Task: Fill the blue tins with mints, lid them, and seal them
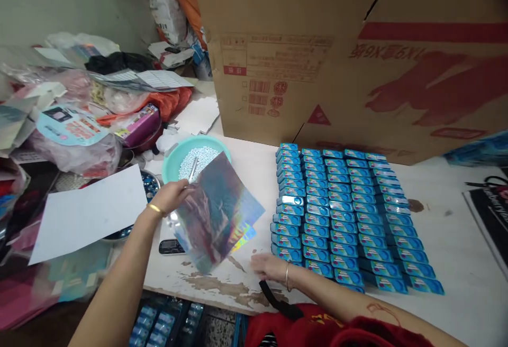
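My left hand [172,197], wearing a gold bangle, pinches the left edge of a shiny, mirror-like holographic sheet [218,212] slanted above the table. Just beyond those fingers, a metal spoon [193,170] rests in a mint-green bowl [169,164] of small pale beads [200,157]. Below the sheet's lower right edge sits my right hand [266,267], slightly blurred, its fingers loosely stretched out with nothing visible in them. To its right stand rows of small blue boxes [317,220]. Partly hidden by the sheet and left wrist is a small black-faced device [171,246].
A large cardboard box [278,88] walls off the back. Plastic bags [79,148] and packaging crowd the left, with white card [91,215] over a tray of dark blue pieces [150,184]. A dark flat package [490,220] lies far right. More blue boxes [159,326] sit below the table edge.
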A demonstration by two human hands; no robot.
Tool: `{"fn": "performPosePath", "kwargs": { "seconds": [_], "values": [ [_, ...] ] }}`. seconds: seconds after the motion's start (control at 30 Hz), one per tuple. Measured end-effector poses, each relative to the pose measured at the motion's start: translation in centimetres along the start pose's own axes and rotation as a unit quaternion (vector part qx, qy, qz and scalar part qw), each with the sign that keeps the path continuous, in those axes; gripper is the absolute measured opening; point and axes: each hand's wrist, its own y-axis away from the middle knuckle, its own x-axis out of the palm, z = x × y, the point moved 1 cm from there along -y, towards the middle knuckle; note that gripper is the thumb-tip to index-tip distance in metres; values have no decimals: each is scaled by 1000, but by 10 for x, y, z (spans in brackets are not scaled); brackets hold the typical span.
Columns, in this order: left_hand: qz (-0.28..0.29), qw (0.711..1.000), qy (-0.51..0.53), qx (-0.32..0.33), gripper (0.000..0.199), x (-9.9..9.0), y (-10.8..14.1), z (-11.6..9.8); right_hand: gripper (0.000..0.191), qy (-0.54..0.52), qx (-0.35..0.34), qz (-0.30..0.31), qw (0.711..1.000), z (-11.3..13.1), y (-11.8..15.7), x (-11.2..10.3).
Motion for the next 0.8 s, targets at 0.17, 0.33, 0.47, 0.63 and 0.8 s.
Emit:
{"fn": "performPosePath", "kwargs": {
  "seconds": [0.17,0.33,0.47,0.63,0.8],
  "values": [
    [-102,986,-127,38,25,23,-40,6,30,66,27,44,997,10,-3,-9],
    [-95,990,-36,101,31,10,-30,-30,42,265,-230,-59,934,86,6,-36],
    [27,984,58,169,29,-20,7,-104,53,401,-436,-220,775,185,17,-55],
    [-60,971,124,197,28,-66,55,-150,37,454,-532,-147,699,258,35,-65],
    [-164,937,119,286,30,-79,86,-161,23,388,-545,-135,731,268,76,-78]
  ]
}}
